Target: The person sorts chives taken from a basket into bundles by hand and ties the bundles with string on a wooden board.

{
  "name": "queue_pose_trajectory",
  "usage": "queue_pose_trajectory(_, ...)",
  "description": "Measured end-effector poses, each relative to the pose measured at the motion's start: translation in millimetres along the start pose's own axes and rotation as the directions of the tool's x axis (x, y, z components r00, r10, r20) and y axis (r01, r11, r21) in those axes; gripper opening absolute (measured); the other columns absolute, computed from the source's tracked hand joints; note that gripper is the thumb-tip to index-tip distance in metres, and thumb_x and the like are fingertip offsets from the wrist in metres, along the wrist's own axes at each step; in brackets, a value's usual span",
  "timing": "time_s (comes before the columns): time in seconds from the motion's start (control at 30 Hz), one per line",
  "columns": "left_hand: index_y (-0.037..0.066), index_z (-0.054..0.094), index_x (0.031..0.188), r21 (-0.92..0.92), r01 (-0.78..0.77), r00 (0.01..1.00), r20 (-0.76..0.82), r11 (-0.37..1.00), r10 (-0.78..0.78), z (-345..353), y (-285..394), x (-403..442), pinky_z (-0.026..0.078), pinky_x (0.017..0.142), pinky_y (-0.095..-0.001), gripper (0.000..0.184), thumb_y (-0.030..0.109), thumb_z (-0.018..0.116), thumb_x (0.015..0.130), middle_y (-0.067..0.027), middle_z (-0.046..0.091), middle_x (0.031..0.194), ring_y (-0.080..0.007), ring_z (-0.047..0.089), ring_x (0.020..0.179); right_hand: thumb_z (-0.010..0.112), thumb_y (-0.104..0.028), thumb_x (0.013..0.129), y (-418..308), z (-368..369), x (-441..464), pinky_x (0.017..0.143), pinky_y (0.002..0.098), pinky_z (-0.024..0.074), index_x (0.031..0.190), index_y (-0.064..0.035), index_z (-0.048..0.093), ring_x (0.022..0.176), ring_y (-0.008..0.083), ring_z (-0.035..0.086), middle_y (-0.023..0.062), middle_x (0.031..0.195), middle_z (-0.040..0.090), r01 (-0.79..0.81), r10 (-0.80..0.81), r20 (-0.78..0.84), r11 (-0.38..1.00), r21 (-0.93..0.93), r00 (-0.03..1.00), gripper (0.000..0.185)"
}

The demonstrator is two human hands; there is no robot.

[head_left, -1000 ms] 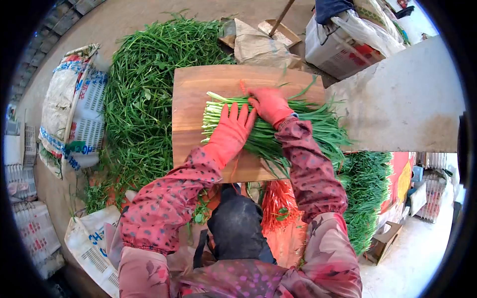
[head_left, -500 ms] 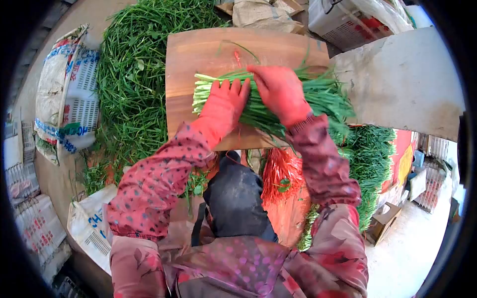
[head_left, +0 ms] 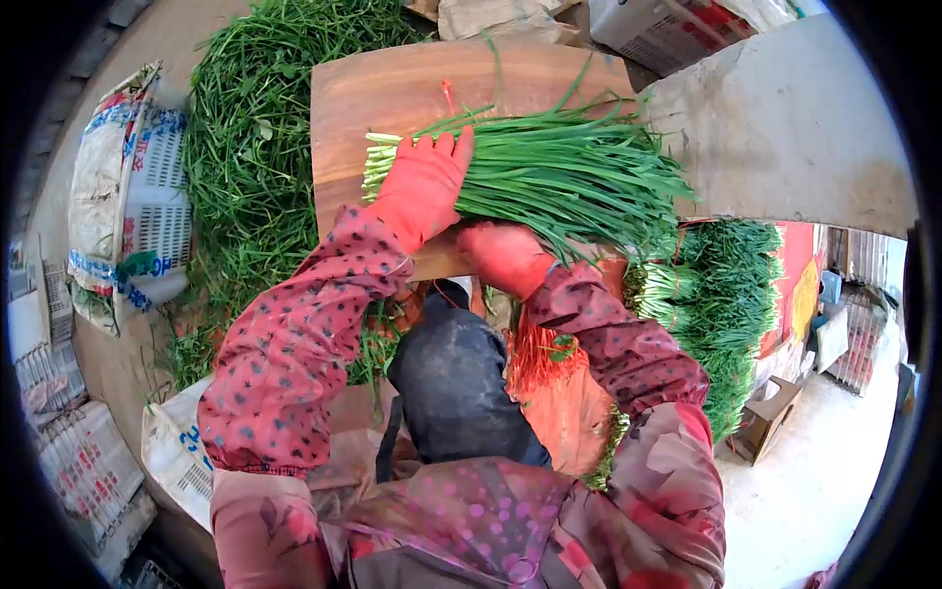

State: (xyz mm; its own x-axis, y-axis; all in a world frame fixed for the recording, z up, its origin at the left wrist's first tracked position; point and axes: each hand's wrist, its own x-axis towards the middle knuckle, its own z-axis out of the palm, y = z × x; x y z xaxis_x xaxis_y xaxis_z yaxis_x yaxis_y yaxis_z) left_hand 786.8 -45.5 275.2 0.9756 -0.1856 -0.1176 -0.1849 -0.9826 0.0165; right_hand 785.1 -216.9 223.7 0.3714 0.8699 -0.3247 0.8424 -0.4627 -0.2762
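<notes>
A bundle of garlic chives (head_left: 579, 177) lies across the wooden board (head_left: 363, 93), pale cut ends to the left, leaves to the right. My left hand (head_left: 424, 187), in a red rubber glove, is closed over the bundle near its stem ends. My right hand (head_left: 505, 257), gloved alike, is low at the board's near edge, beside the bundle; its fingers look curled, and what they hold, if anything, is hidden. A short red strip (head_left: 447, 95) sticks out past the far side of the bundle. Red plastic strings (head_left: 538, 355) hang below the board.
Loose greens (head_left: 260, 147) are heaped left of the board. Tied chive bundles (head_left: 726, 304) are stacked at the right, below a pale panel (head_left: 785, 128). A white crate (head_left: 157, 221) stands at far left, and a cardboard box (head_left: 767, 417) sits on the floor at right.
My right hand has moved from on top of the chives down to the board's near edge. My left hand stays on the stems. The leaves now lie straighter and in fuller view.
</notes>
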Motion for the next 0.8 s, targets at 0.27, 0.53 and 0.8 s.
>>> queue_pose_trajectory(0.27, -0.003, 0.026, 0.141, -0.102, -0.003, 0.999, -0.050, 0.995, -0.002, -4, 2, -5, 0.037, 0.097, -0.0468, 0.110, 0.036, 0.079, 0.052, -0.0159, 0.049, 0.119, -0.0309, 0.050, 0.107, 0.056, -0.020, 0.093, -1, 22, -14, 0.060, 0.0279, 0.0473, 0.093, -0.0028, 0.055, 0.064, 0.0128, 0.056, 0.0036, 0.072, 0.058, 0.012, 0.436, -0.012, 0.002, 1.000, 0.900, 0.018)
queue_pose_trajectory(0.53, -0.001, 0.027, 0.141, 0.071, 0.084, 0.984, -0.160, 0.994, -0.072, 18, 12, -1, 0.034, 0.099, -0.0456, 0.103, 0.049, 0.072, 0.062, -0.0141, 0.048, 0.123, -0.0293, 0.047, 0.113, 0.062, -0.017, 0.089, -39, 18, -6, 0.066, 0.0261, 0.0489, 0.105, -0.0028, 0.059, 0.069, 0.0119, 0.059, 0.0046, 0.080, 0.064, 0.195, 0.703, -0.147, 0.012, 0.981, 0.696, 0.021)
queue_pose_trajectory(0.8, -0.002, 0.027, 0.141, 0.106, 0.089, 0.995, -0.047, 0.990, -0.085, 5, 14, -4, 0.035, 0.099, -0.0453, 0.101, 0.042, 0.074, 0.062, -0.0146, 0.048, 0.123, -0.0292, 0.047, 0.113, 0.064, -0.016, 0.088, -34, 20, 4, 0.054, 0.0243, 0.0454, 0.093, -0.0011, 0.061, 0.059, 0.0097, 0.058, 0.0051, 0.072, 0.063, 0.125, 0.723, -0.088, 0.003, 0.992, 0.685, 0.016)
